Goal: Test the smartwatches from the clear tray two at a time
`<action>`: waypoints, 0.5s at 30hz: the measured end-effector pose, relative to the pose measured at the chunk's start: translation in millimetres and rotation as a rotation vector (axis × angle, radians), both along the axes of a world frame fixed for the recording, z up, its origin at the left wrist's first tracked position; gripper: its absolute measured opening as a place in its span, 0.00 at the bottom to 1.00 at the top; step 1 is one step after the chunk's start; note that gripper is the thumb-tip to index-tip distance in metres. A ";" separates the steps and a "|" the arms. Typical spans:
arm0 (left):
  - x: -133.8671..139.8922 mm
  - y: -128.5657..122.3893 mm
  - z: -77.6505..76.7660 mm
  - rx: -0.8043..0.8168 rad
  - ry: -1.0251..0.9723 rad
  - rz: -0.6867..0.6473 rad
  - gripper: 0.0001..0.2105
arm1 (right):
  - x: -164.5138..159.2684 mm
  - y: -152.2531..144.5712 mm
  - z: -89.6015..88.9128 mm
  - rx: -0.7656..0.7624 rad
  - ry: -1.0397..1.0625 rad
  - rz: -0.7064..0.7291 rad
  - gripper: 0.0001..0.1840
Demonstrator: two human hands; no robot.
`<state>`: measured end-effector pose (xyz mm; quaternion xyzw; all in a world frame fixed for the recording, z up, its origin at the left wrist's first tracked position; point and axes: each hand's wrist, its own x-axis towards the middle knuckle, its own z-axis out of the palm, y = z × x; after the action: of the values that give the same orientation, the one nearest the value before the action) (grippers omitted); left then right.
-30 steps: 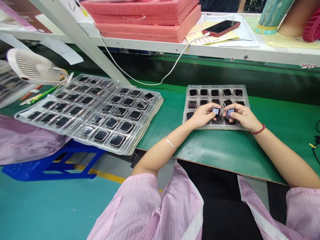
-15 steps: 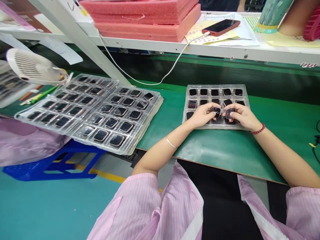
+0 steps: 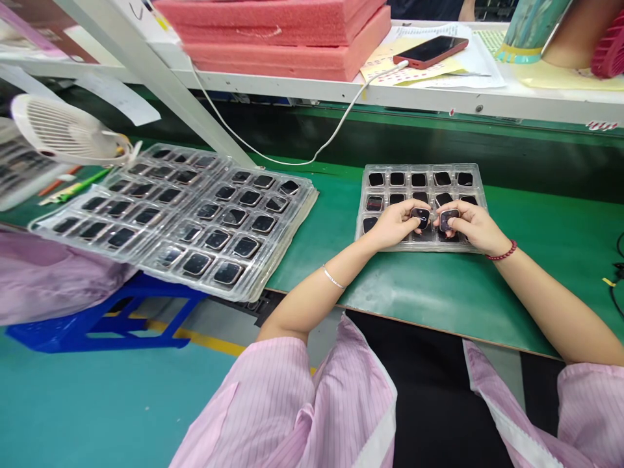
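Note:
My left hand (image 3: pixel 394 225) pinches a smartwatch (image 3: pixel 422 215) without a strap, its dark screen turned up and a few light marks showing on it. Close beside it, my right hand (image 3: pixel 475 227) grips a second strapless smartwatch (image 3: pixel 445 221), thumb on the screen's edge. Both hands are over the front part of a clear plastic tray (image 3: pixel 429 247). Dark square watches such as this one (image 3: pixel 442 178) sit in the tray's compartments. My fingers cover part of the front row.
On the left, more clear trays (image 3: pixel 253 286) hold several watches. A small white fan (image 3: pixel 63 130) stands behind them. Pink foam blocks (image 3: pixel 287 62) and a phone (image 3: pixel 431 51) with a white cable (image 3: pixel 336 133) lie on the shelf. A blue stool (image 3: pixel 112 325) is below left.

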<state>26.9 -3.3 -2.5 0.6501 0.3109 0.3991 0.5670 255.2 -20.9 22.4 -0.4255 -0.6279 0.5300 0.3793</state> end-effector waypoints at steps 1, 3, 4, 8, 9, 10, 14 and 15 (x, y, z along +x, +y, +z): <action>-0.1 -0.1 0.1 0.003 -0.001 0.000 0.14 | 0.2 0.0 -0.3 -0.001 0.000 -0.001 0.17; -0.6 -0.4 1.1 0.004 -0.001 0.003 0.14 | 0.9 0.2 -1.3 -0.003 0.012 -0.002 0.19; -0.9 -0.7 1.9 0.002 0.000 0.006 0.14 | 1.4 0.3 -2.1 -0.004 0.025 -0.002 0.21; -1.9 -0.5 2.9 -0.004 -0.016 0.012 0.15 | 2.8 1.2 -6.4 0.007 0.049 0.004 0.23; -1.8 0.1 2.1 -0.002 -0.023 0.010 0.15 | 2.8 1.6 -7.4 0.018 0.038 0.004 0.22; -1.6 0.8 0.9 0.004 -0.031 0.010 0.15 | 2.5 2.0 -8.1 0.032 0.027 0.005 0.21; -0.3 3.2 -4.1 0.050 -0.044 0.023 0.19 | 1.5 3.4 -8.0 0.062 0.019 0.012 0.25; -0.3 3.2 -4.4 0.055 -0.045 0.025 0.19 | 1.5 3.5 -7.5 0.057 0.020 0.012 0.25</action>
<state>26.7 -0.1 -7.0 0.6522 0.2951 0.4292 0.5508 256.7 -17.4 14.9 -0.4054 -0.6415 0.5183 0.3942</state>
